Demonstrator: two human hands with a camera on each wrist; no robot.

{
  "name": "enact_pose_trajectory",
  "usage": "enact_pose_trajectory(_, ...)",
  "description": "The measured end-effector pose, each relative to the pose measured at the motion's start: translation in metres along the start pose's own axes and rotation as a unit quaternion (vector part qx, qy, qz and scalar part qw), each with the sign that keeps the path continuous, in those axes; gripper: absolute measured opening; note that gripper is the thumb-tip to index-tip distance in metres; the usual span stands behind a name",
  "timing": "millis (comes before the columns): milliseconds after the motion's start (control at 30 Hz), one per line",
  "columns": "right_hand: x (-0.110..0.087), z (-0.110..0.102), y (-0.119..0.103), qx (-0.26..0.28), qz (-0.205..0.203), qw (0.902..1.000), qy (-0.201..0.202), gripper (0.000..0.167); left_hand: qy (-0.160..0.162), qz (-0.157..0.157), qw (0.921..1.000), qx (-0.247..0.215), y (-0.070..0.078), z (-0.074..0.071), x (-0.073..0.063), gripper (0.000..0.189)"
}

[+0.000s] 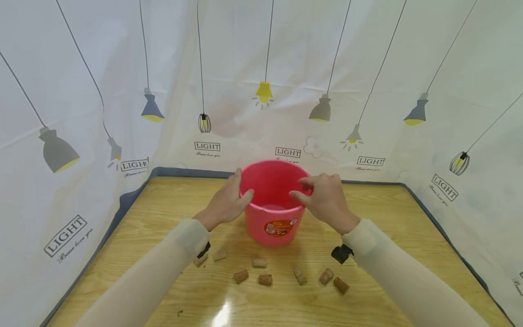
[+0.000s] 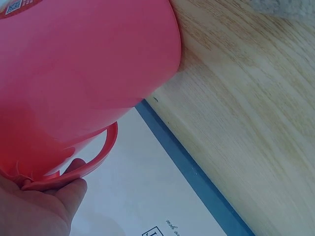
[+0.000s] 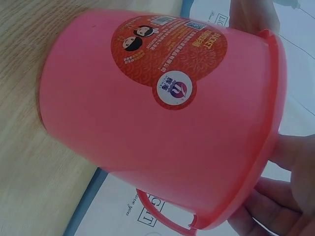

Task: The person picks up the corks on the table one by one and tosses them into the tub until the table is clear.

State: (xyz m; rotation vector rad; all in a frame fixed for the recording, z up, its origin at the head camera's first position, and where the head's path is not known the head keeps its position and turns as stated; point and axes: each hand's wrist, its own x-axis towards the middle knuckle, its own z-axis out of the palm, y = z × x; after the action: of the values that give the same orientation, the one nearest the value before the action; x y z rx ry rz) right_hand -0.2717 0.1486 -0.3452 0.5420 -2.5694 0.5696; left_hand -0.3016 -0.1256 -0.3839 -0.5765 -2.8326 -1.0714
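Note:
A pink plastic bucket with a red label stands upright on the wooden table in the head view. My left hand is at its left rim, thumb over the edge. In the left wrist view, that hand's fingers grip the bucket's handle near the rim. Over the right rim reaches my right hand, fingers loosely curled, thumb and fingertips apart above the opening. The rim hides those fingertips in the right wrist view. Several corks lie on the table before the bucket.
The wooden table has a dark blue border along its back. White sheets printed with lamps enclose the left, back and right sides. Black wrist devices sit near both cuffs.

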Motion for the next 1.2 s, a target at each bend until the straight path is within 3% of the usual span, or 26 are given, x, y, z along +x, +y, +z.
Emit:
enact_pose_trajectory(400, -0.005, 0.0, -0.002, 0.035, -0.008, 0.9992, 0.019, 0.038, -0.001, -0.005, 1.0, 0.002, 0.0, -0.002, -0.002, 0.086)
enact_pose_trajectory(700, -0.012, -0.006, -0.001, 0.048, 0.01, 0.9984, 0.027, 0.037, 0.002, 0.006, 1.0, 0.003, -0.001, -0.001, -0.001, 0.085)
enact_pose_trajectory(900, -0.019, -0.009, 0.006, 0.053, -0.003, 0.9974, 0.048, 0.029, 0.003, 0.008, 1.0, 0.002, -0.002, -0.001, 0.0, 0.085)
enact_pose_trajectory(1200, -0.035, -0.012, 0.017, 0.045, -0.009, 0.9965, 0.07, 0.032, -0.001, 0.008, 1.0, 0.0, -0.001, 0.0, 0.001, 0.085)
